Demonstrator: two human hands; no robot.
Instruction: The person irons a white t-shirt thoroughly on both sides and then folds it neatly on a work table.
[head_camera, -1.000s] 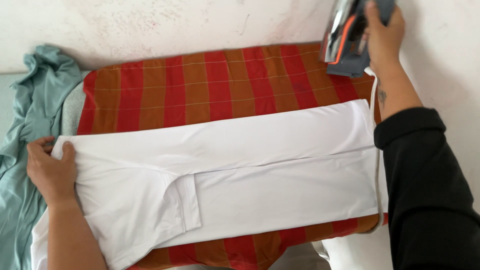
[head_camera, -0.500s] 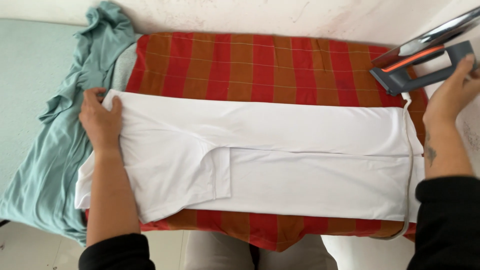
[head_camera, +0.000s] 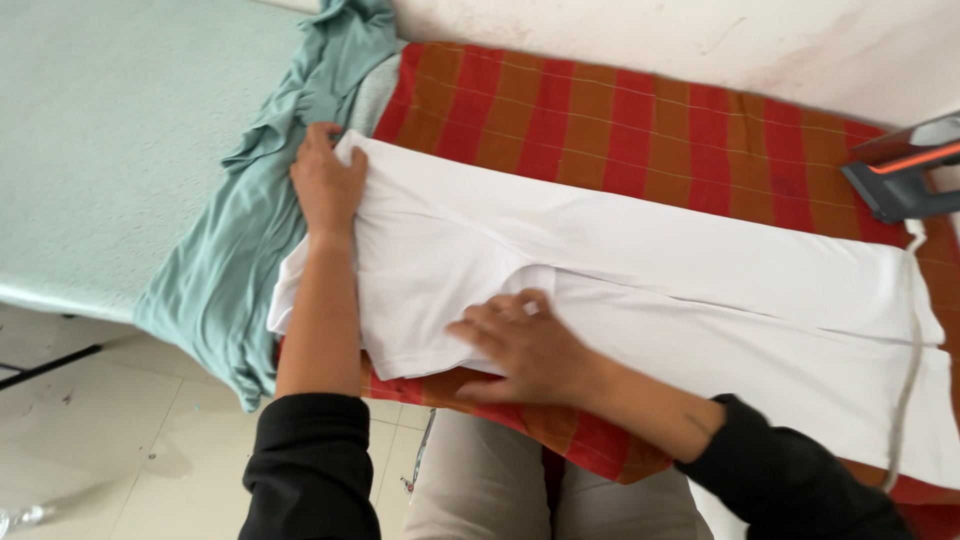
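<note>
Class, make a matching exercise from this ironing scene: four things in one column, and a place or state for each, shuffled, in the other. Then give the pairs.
1. left hand
2. right hand
3. iron
4. teal cloth

a. draped over the board's left end
b. at the far right edge, unheld
c. flat on the white garment's near edge
d. on the garment's far left corner

Pairs: 1-d, 2-c, 3-b, 4-a

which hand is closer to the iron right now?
Right. The right hand lies flat on the white garment near its middle, well short of the iron standing at the board's far right end. The left hand presses the garment's opposite end, beside the teal cloth.
</note>
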